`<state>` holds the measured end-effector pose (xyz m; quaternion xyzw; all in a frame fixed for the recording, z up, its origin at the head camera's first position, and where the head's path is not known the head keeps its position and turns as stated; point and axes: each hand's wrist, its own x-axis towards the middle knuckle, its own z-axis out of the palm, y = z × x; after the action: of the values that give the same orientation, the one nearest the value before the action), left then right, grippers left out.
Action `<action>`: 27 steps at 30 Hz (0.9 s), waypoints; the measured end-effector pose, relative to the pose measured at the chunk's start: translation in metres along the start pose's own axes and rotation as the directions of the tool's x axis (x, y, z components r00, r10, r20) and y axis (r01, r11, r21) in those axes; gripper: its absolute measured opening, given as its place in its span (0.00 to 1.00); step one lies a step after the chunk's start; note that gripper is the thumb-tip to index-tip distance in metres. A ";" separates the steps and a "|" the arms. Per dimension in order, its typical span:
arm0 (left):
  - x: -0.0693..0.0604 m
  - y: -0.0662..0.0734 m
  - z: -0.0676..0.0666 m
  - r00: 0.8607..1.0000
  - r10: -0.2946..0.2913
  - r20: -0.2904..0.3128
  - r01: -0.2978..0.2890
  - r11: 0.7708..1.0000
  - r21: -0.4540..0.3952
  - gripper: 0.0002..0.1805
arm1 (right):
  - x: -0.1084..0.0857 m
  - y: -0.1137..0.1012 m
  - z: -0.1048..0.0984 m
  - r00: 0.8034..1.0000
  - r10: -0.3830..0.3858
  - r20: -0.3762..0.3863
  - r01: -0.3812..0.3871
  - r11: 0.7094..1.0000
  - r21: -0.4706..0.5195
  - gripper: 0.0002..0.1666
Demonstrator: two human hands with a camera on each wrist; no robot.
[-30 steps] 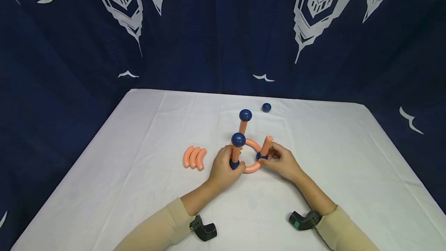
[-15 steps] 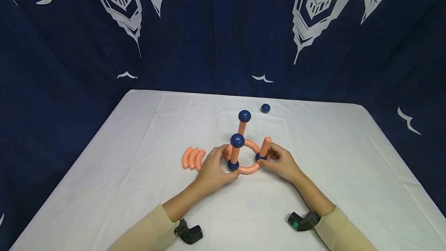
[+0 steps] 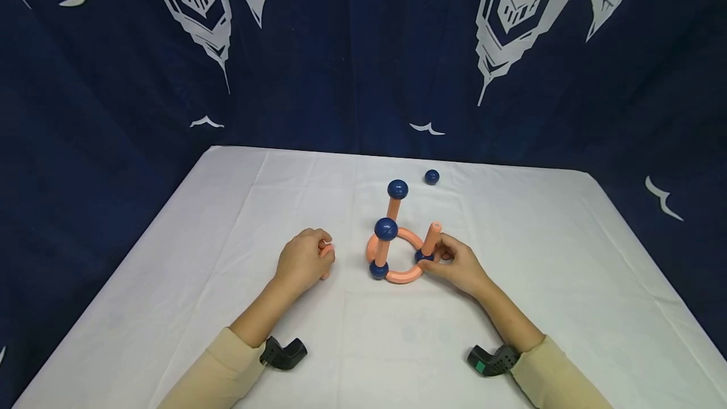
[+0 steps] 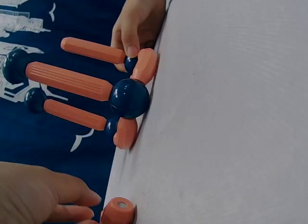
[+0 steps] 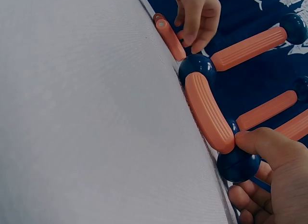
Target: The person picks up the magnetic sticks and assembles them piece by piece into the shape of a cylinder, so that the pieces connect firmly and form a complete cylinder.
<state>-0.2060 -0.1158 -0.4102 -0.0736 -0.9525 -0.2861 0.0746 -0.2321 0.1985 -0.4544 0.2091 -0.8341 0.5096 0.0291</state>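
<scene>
My right hand (image 3: 457, 264) pinches a blue ball (image 3: 423, 256) at the right of a ring of curved orange magnetic sticks (image 3: 404, 276) and blue balls. From that ball rises a straight orange stick (image 3: 432, 238) with a bare top. Two other uprights carry blue balls, the front one (image 3: 386, 228) and the back one (image 3: 397, 189). My left hand (image 3: 303, 260) is over loose curved orange sticks (image 3: 325, 250), left of the ring, and covers most of them. In the left wrist view its fingertips are beside one curved stick (image 4: 119, 212), with no firm grip visible.
A loose blue ball (image 3: 431, 177) lies behind the structure on the white-covered table (image 3: 238, 194). A dark blue patterned curtain (image 3: 318, 68) hangs behind the table. Black wrist devices (image 3: 284, 353) are on both sleeves.
My left hand has let go of the ring's front-left ball and moved left to the loose curved sticks. My right hand has stayed at its ball.
</scene>
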 end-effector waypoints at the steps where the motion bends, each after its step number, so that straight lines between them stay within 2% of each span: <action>1: 0.000 0.000 -0.001 1.000 0.001 0.001 -0.001 1.000 0.022 0.13 | 0.000 0.000 0.000 1.000 0.001 0.000 -0.001 1.000 0.001 0.15; 7: -0.002 0.000 0.005 0.998 0.057 -0.013 -0.055 0.993 0.104 0.14 | 0.000 -0.002 0.000 1.000 0.022 -0.002 -0.022 1.000 -0.009 0.15; 13: -0.005 0.002 0.012 0.995 0.093 -0.042 -0.085 0.982 0.167 0.09 | 0.000 -0.001 0.000 1.000 0.016 -0.002 -0.016 1.000 -0.013 0.15; 19: -0.003 0.000 0.016 0.994 0.107 -0.015 -0.101 0.967 0.233 0.02 | -0.001 0.000 0.000 1.000 0.015 0.006 -0.015 1.000 -0.001 0.15; 21: -0.002 0.000 0.015 0.991 0.129 -0.024 -0.120 0.963 0.240 0.02 | -0.001 -0.010 -0.001 1.000 0.014 0.013 -0.014 1.000 0.002 0.15; 26: 0.006 0.007 0.007 0.983 0.174 -0.067 -0.157 0.966 0.205 0.04 | -0.001 -0.010 -0.001 1.000 0.023 0.014 -0.023 1.000 -0.008 0.15; 27: 0.008 0.009 0.005 0.982 0.174 -0.067 -0.159 0.969 0.190 0.04 | -0.001 -0.005 0.000 1.000 0.021 0.012 -0.021 1.000 -0.007 0.15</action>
<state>-0.2130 -0.1050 -0.4079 -0.1342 -0.9613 -0.1924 0.1445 -0.2297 0.1971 -0.4502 0.2032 -0.8381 0.5059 0.0195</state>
